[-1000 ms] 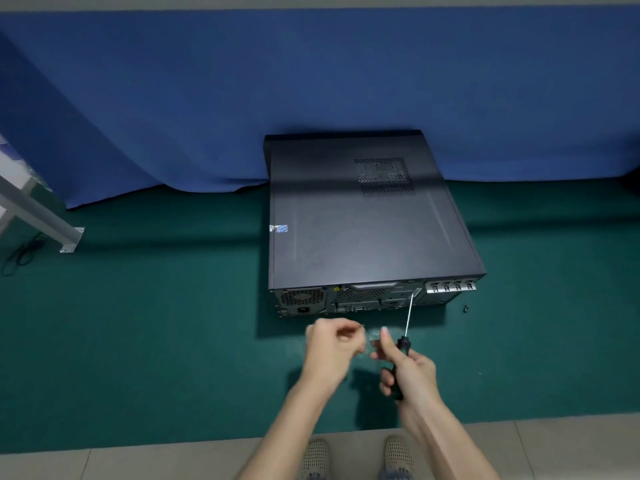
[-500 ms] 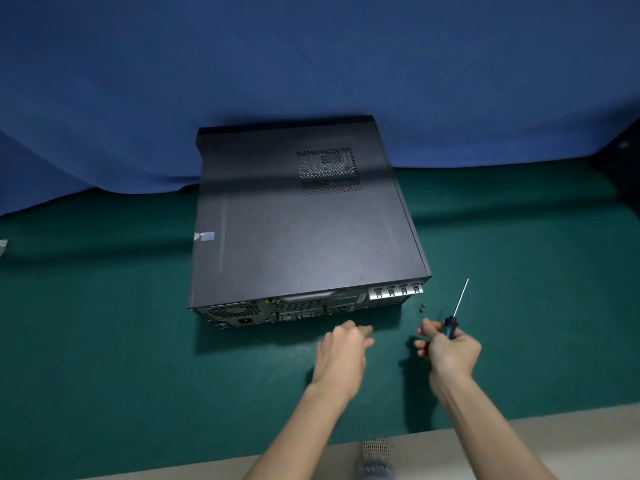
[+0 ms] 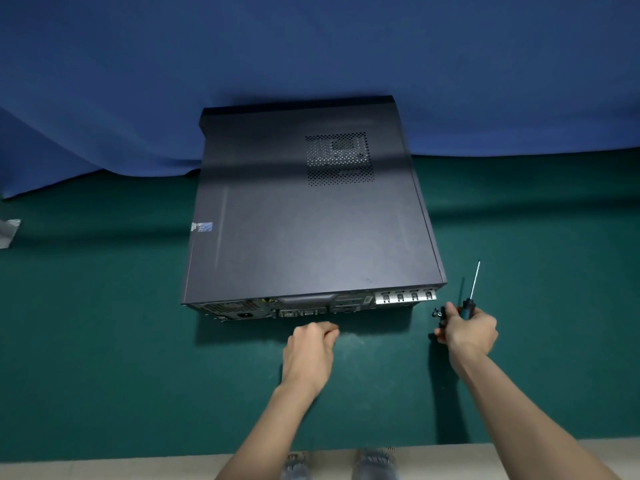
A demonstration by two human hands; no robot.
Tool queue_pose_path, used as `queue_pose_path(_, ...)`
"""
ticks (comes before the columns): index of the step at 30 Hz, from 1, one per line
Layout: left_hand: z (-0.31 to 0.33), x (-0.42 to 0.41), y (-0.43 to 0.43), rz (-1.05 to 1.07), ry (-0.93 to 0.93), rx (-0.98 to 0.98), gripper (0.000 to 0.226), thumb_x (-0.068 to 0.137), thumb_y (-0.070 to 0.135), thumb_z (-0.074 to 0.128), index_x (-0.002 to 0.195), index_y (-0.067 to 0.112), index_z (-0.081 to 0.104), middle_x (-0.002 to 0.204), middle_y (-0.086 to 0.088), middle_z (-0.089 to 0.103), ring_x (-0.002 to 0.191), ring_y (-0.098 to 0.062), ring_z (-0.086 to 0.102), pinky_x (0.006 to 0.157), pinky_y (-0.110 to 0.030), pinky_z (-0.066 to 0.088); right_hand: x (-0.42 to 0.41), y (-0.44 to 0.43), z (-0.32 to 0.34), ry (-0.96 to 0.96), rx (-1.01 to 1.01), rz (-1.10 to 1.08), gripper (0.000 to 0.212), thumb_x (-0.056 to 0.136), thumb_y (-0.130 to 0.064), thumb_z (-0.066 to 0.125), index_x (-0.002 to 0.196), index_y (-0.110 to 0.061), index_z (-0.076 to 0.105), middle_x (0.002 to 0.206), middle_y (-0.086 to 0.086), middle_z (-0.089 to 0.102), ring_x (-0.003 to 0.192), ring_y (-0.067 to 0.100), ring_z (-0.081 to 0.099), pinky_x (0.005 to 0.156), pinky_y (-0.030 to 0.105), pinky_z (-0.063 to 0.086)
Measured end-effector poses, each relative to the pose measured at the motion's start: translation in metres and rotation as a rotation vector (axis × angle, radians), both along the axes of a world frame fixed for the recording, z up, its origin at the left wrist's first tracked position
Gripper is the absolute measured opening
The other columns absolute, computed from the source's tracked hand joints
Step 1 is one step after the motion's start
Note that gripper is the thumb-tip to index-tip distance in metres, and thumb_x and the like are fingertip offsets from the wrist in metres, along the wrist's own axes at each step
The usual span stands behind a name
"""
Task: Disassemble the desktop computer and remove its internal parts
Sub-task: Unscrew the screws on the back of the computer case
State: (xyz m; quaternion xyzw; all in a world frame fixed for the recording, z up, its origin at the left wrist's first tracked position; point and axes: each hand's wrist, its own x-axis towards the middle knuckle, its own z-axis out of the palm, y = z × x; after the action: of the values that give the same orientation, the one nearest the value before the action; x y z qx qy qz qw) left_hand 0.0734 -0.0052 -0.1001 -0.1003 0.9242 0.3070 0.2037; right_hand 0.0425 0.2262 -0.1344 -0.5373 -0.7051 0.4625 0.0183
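Observation:
A black desktop computer case [image 3: 304,220] lies flat on the green mat [image 3: 104,341], its cover on and its rear port panel facing me. My right hand [image 3: 467,330] grips the handle of a screwdriver [image 3: 470,296], whose shaft points up and away, just right of the case's near right corner. Small dark screws [image 3: 436,312] lie on the mat at that hand's fingertips. My left hand [image 3: 310,351] hovers with curled fingers and holds nothing visible, just in front of the rear panel.
A blue cloth [image 3: 311,64] hangs behind the case as a backdrop. A grey object [image 3: 8,230] pokes in at the left edge. The mat's near edge meets a pale floor [image 3: 104,467] where my shoes [image 3: 374,462] show.
My right hand has carried the screwdriver from the rear panel out to the right of the case. My left hand has drifted apart from it. The view has shifted right.

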Motion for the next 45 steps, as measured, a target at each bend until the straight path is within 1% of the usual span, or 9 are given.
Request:
queue_pose_path(5, 0.005, 0.005, -0.022, 0.296, -0.036, 0.264, 0.015, 0.092, 0.018, 0.059, 0.098, 0.012, 0.071, 0.075, -0.006, 0.07, 0.066, -0.024, 0.066, 0.071, -0.04, 0.056, 0.011, -0.003, 0.024, 0.09, 0.155, -0.088, 0.028, 0.092, -0.028, 0.061, 0.07, -0.013, 0.053, 0.059, 0.008, 0.061, 0.057, 0.031, 0.062, 0.078, 0.045, 0.054)
queue_pose_path(7, 0.012, 0.006, -0.033, 0.432, -0.039, 0.407, 0.013, 0.092, 0.01, 0.059, 0.095, 0.002, 0.069, 0.07, -0.008, 0.068, 0.056, -0.02, 0.061, 0.064, -0.036, 0.058, 0.012, -0.017, 0.043, 0.175, 0.267, -0.055, 0.032, 0.092, -0.034, 0.059, 0.073, -0.007, 0.055, 0.071, 0.019, 0.064, 0.072, 0.038, 0.063, 0.08, 0.044, 0.051)
queue_pose_path(10, 0.03, 0.008, -0.047, 0.53, -0.027, 0.606, 0.011, 0.091, 0.005, 0.06, 0.094, -0.002, 0.067, 0.071, -0.011, 0.068, 0.055, -0.016, 0.061, 0.056, -0.025, 0.053, 0.018, -0.06, 0.08, 0.383, 0.337, 0.011, 0.037, 0.09, -0.04, 0.059, 0.074, -0.007, 0.057, 0.069, 0.015, 0.061, 0.067, 0.033, 0.055, 0.072, 0.04, 0.046)
queue_pose_path(15, 0.057, 0.016, -0.073, 0.596, 0.019, 0.902, 0.013, 0.092, 0.003, 0.056, 0.096, 0.002, 0.068, 0.081, -0.013, 0.071, 0.072, -0.019, 0.068, 0.067, -0.023, 0.054, 0.056, -0.16, 0.113, 0.597, 0.143, 0.379, 0.019, 0.088, -0.032, 0.064, 0.08, -0.015, 0.062, 0.065, -0.003, 0.06, 0.059, 0.013, 0.05, 0.064, 0.032, 0.043)
queue_pose_path(18, 0.066, 0.023, -0.089, 0.592, 0.057, 1.006, 0.018, 0.096, 0.005, 0.05, 0.1, 0.001, 0.067, 0.091, -0.015, 0.071, 0.082, -0.021, 0.068, 0.078, -0.029, 0.054, 0.084, -0.208, 0.107, 0.542, -0.033, 0.66, 0.02, 0.09, -0.031, 0.063, 0.077, -0.016, 0.062, 0.054, 0.001, 0.055, 0.051, 0.013, 0.047, 0.055, 0.032, 0.042)
queue_pose_path(20, 0.07, 0.023, -0.093, 0.608, 0.06, 1.071, 0.019, 0.097, 0.005, 0.046, 0.102, 0.0, 0.064, 0.094, -0.017, 0.071, 0.081, -0.021, 0.068, 0.075, -0.027, 0.055, 0.095, -0.224, 0.097, 0.46, -0.103, 0.735, 0.025, 0.09, -0.032, 0.063, 0.073, -0.014, 0.06, 0.047, 0.005, 0.053, 0.043, 0.013, 0.045, 0.048, 0.031, 0.04)
queue_pose_path(25, 0.075, 0.019, -0.102, 0.629, 0.046, 1.045, 0.015, 0.095, 0.009, 0.053, 0.106, 0.0, 0.059, 0.084, -0.014, 0.07, 0.064, -0.016, 0.069, 0.059, -0.021, 0.054, 0.11, -0.247, 0.086, 0.343, -0.247, 0.687, 0.031, 0.092, -0.032, 0.061, 0.069, -0.012, 0.056, 0.039, -0.001, 0.048, 0.03, 0.012, 0.039, 0.037, 0.022, 0.033)
queue_pose_path(30, 0.072, 0.012, -0.098, 0.628, 0.022, 0.96, 0.018, 0.095, 0.007, 0.053, 0.111, 0.001, 0.057, 0.07, -0.008, 0.064, 0.045, -0.012, 0.061, 0.043, -0.018, 0.042, 0.107, -0.254, 0.087, 0.362, -0.224, 0.648, 0.032, 0.092, -0.032, 0.06, 0.067, -0.013, 0.056, 0.039, -0.003, 0.048, 0.031, 0.01, 0.039, 0.036, 0.017, 0.031)
queue_pose_path(45, 0.069, 0.007, -0.097, 0.595, 0.038, 0.911, 0.02, 0.095, 0.006, 0.052, 0.112, -0.002, 0.061, 0.067, -0.006, 0.063, 0.043, -0.011, 0.056, 0.047, -0.019, 0.045, 0.11, -0.269, 0.095, 0.411, -0.293, 0.535, 0.036, 0.093, -0.023, 0.06, 0.059, -0.017, 0.049, 0.04, -0.008, 0.041, 0.035, 0.009, 0.031, 0.036, 0.016, 0.027)
